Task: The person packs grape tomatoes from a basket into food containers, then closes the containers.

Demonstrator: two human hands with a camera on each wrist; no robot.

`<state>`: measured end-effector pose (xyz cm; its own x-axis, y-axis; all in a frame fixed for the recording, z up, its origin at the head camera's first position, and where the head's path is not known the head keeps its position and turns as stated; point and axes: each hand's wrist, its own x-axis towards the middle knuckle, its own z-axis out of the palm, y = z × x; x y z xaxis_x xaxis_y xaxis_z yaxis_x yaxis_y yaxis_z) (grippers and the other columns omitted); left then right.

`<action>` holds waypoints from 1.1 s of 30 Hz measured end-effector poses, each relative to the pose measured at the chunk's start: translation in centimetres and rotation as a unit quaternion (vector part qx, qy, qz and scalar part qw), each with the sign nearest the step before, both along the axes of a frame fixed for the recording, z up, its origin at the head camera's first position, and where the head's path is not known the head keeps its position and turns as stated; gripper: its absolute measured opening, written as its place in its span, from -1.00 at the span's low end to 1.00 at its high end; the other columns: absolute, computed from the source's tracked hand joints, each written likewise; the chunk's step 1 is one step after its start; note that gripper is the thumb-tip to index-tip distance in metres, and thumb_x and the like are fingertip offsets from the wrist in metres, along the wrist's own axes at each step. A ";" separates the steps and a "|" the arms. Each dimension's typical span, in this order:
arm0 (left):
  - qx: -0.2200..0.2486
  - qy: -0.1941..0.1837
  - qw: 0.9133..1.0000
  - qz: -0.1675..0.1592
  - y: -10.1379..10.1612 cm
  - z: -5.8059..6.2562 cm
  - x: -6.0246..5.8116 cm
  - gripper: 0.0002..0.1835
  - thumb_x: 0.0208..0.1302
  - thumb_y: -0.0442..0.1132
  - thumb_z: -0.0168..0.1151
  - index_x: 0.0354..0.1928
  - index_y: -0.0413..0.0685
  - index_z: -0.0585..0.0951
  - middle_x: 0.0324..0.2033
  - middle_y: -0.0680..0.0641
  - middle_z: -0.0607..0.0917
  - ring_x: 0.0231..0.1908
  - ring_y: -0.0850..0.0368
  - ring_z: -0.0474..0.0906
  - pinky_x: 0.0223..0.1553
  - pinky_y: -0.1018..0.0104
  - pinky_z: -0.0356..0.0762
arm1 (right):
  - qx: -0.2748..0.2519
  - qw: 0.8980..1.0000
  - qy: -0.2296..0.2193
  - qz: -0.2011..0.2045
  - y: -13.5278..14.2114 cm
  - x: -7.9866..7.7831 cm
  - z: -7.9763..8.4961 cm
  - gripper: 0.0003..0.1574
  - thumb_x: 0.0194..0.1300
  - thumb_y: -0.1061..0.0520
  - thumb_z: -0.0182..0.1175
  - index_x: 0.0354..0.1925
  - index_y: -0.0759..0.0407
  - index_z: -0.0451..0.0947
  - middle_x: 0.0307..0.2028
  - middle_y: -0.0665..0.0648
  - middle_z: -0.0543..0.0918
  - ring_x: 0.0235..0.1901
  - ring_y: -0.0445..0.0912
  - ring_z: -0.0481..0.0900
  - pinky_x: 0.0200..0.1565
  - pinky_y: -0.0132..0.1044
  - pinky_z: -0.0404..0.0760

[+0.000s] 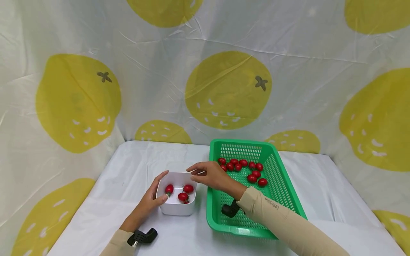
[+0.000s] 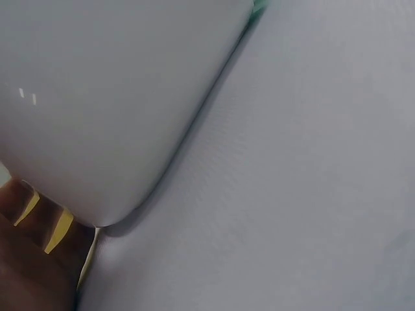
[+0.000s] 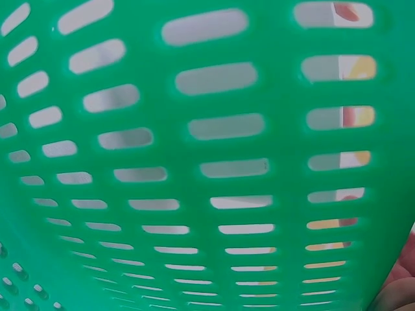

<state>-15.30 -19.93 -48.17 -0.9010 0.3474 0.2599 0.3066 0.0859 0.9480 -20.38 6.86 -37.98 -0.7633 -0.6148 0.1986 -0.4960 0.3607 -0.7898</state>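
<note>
A white square container (image 1: pixel 177 209) stands left of the green basket, with several red cherry tomatoes (image 1: pixel 183 197) inside. My left hand (image 1: pixel 150 199) grips its left side, thumb at the near left rim and fingers along the far left. The left wrist view shows the container's glossy wall (image 2: pixel 117 97) and my left hand's fingers beside it. Over the container's right rim, my right hand (image 1: pixel 213 175) reaches from the right with bent, spread fingers and no tomato visible in them. More cherry tomatoes (image 1: pixel 252 178) lie in the green basket (image 1: pixel 289 188), mostly toward its far end.
White cloth (image 1: pixel 128 174) covers the table. Behind it hangs a pale curtain (image 1: pixel 153 78) printed with large yellow fruit. The basket's slotted wall (image 3: pixel 194 149) fills most of the right wrist view. My right forearm crosses above the basket.
</note>
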 end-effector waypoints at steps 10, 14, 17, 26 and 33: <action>-0.006 0.009 1.000 0.001 0.0 -0.2 -0.1 -0.19 0.22 -0.33 0.09 0.50 0.13 0.04 0.45 -0.16 0.05 0.41 -0.18 -0.06 0.26 -0.33 0.00 | -0.008 1.000 0.000 -0.003 0.4 -0.1 0.2 -0.71 0.26 0.19 0.28 -0.02 0.11 0.67 -0.09 0.11 0.71 -0.13 -0.11 0.69 -0.11 -0.35 0.62; -0.011 0.004 1.000 0.009 0.0 -0.1 0.0 -0.19 0.22 -0.32 0.09 0.50 0.20 0.05 0.46 -0.08 0.05 0.42 -0.09 -0.07 0.30 -0.19 0.01 | -0.020 1.000 -0.007 -0.020 1.0 -0.3 0.5 -0.71 0.25 0.17 0.29 -0.04 0.07 0.68 -0.11 0.02 0.72 -0.15 -0.12 0.69 -0.13 -0.35 0.63; -0.007 0.001 1.000 0.008 -0.1 -0.1 0.2 -0.19 0.22 -0.32 0.09 0.49 0.21 0.05 0.45 -0.06 0.06 0.42 -0.09 -0.06 0.31 -0.09 0.05 | -0.028 0.999 -0.013 -0.028 1.7 -0.4 0.7 -0.72 0.25 0.16 0.30 -0.04 0.05 0.68 -0.11 0.01 0.71 -0.15 -0.12 0.69 -0.15 -0.37 0.63; -0.006 0.005 1.000 0.002 -0.2 -0.1 0.1 -0.18 0.23 -0.32 0.09 0.50 0.20 0.04 0.46 -0.09 0.05 0.41 -0.09 -0.04 0.32 -0.06 0.06 | -0.027 0.998 -0.014 -0.051 3.7 -1.1 0.8 -0.70 0.26 0.10 0.30 -0.02 0.07 0.67 -0.10 0.03 0.70 -0.13 -0.15 0.67 -0.10 -0.33 0.62; -0.013 0.006 1.000 0.007 0.0 -0.2 0.0 -0.18 0.22 -0.32 0.09 0.50 0.22 0.05 0.45 -0.07 0.07 0.40 -0.12 -0.03 0.30 -0.12 0.08 | -0.044 0.996 -0.024 -0.075 4.8 -1.7 0.3 -0.68 0.27 0.11 0.29 0.00 0.13 0.65 -0.06 0.10 0.69 -0.08 -0.09 0.66 -0.07 -0.28 0.62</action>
